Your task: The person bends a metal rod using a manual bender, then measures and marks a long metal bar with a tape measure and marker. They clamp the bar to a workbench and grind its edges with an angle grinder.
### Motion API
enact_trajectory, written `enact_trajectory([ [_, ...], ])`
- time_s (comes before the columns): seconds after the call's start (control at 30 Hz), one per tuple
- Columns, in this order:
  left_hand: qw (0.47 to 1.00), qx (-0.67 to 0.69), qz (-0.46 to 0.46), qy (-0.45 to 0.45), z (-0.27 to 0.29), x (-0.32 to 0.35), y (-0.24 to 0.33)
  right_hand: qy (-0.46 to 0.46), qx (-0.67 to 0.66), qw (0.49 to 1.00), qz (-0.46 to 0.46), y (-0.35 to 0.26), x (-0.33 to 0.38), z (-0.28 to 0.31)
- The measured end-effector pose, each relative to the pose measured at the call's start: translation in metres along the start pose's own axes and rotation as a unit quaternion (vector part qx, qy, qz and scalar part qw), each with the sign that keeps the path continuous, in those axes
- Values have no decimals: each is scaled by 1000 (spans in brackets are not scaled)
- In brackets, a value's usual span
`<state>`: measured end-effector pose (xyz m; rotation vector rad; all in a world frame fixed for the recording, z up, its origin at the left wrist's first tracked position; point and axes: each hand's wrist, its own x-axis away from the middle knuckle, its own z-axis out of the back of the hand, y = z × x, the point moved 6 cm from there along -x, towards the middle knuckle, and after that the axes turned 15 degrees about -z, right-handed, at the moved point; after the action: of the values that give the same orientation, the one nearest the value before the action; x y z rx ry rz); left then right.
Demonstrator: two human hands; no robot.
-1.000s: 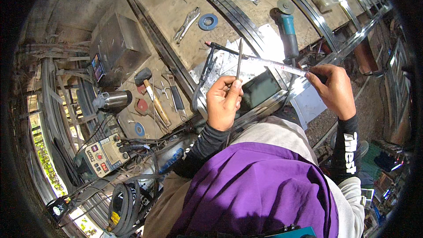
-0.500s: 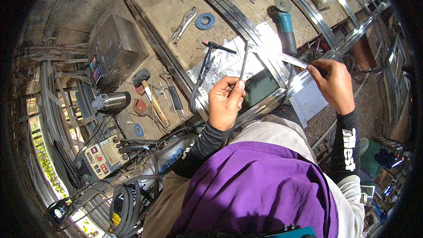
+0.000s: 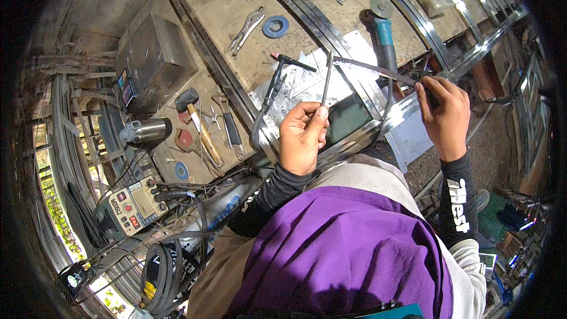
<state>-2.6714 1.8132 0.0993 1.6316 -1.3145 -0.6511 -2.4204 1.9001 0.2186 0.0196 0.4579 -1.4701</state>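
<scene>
Rod (image 3: 326, 80) being gripped upright in left hand (image 3: 302, 137).
Right hand (image 3: 444, 108) is clasping strip (image 3: 372, 70) end over bench (image 3: 236, 6); torch (image 3: 277, 80) is lying beside.

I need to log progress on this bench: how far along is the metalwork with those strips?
Done: tools are laid out, with the welding torch lying on the bench and the angle grinder parked behind. In hand: the left hand holds a thin metal strip upright, while the right hand holds a longer strip meeting its top. Left: no finished joint shows between them.
</scene>
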Motion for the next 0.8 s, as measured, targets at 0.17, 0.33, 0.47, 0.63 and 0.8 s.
enact_trajectory([
  [0.17, 1000, 13, 11, -1, 1, -1, -1, 43, 12, 999, 22, 0, -1, -3],
  [0.33, 1000, 16, 17, 4, 2, -4, 0, 36, 11, 999, 21, 1, -4, -11],
  [0.47, 1000, 18, 19, 11, 0, -4, 2, 25, 0, 1000, 16, 2, -6, -15],
  [0.63, 1000, -2, 18, 6, 1, -4, -1, -66, -46, 996, 47, 1, -1, -24],
  [0.8, 995, -99, -21, -16, 22, -16, 0, -423, 20, 900, 107, -6, 28, -59],
])
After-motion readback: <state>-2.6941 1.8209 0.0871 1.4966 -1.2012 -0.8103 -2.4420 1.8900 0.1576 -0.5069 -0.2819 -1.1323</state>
